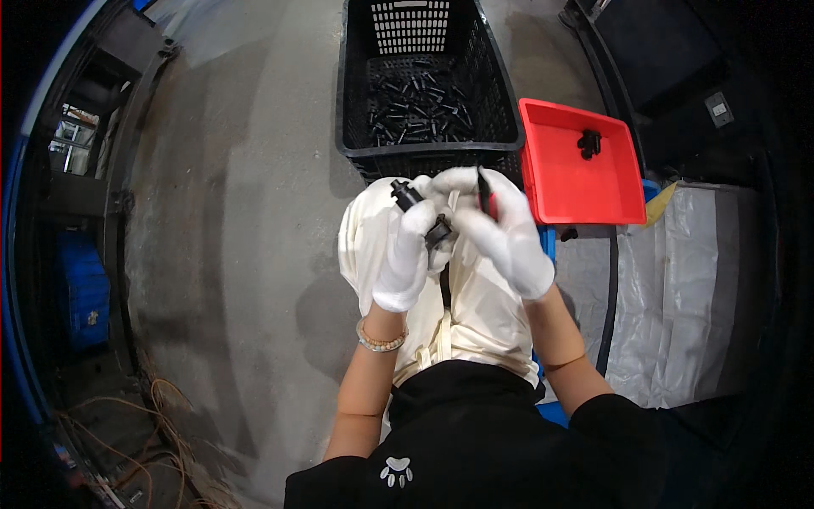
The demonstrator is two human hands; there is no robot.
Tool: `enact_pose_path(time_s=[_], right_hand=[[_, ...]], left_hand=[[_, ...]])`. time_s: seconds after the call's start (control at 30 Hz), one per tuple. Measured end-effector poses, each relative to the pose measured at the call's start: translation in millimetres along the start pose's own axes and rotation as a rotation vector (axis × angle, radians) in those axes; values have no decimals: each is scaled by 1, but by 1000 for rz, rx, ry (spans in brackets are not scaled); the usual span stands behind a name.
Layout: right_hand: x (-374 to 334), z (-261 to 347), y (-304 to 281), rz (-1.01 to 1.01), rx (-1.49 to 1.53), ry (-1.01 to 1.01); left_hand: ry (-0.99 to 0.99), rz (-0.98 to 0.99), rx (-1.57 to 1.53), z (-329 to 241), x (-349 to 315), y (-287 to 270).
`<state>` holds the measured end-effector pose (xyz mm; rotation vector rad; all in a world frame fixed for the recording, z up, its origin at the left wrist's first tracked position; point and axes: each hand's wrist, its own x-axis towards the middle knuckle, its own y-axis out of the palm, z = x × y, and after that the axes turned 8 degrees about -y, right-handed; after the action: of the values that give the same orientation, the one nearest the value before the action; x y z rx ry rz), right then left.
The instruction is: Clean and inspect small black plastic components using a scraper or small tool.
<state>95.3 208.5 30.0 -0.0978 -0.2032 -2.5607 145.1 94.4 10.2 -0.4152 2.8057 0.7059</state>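
Observation:
White gloves cover both my hands, which meet above my lap. My left hand (409, 254) is closed around a black cylindrical plastic part (406, 195); its notched end sticks out above the thumb, and another black piece (438, 230) shows below, perhaps of the same part. Closed on a small tool with a red and black handle (486, 197) is my right hand (500, 233), its fingers close to the left ones. The tool's tip is hidden among the gloved fingers, so its exact kind cannot be made out.
Just beyond my knees stands a black plastic crate (428, 151) with many small black parts (424, 106) inside. Right of it, a red tray (585, 191) holds a few black pieces (589, 144). Grey sheeting (670, 297) lies at the right; loose orange cables (161, 424) lie lower left.

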Motion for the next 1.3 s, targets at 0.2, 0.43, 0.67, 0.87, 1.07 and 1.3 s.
enact_pose_path(time_s=[0.2,0.43,0.67,0.87,1.07,1.3], right_hand=[[-8,-6,6,-5,-196,-32],[-14,-10,-2,13,418,179],[-14,-22,1,71,-468,-316],[-19,-9,4,150,-687,-290],[-18,-8,1,179,-724,-264],[-18,-14,5,155,-657,-214]], left_hand=[[498,-193,696,23,11,-14],[286,-164,399,19,12,-22],[375,-196,314,12,15,-24],[386,-258,398,9,9,-25],[400,-286,434,11,11,-25],[521,-301,526,18,15,-30]])
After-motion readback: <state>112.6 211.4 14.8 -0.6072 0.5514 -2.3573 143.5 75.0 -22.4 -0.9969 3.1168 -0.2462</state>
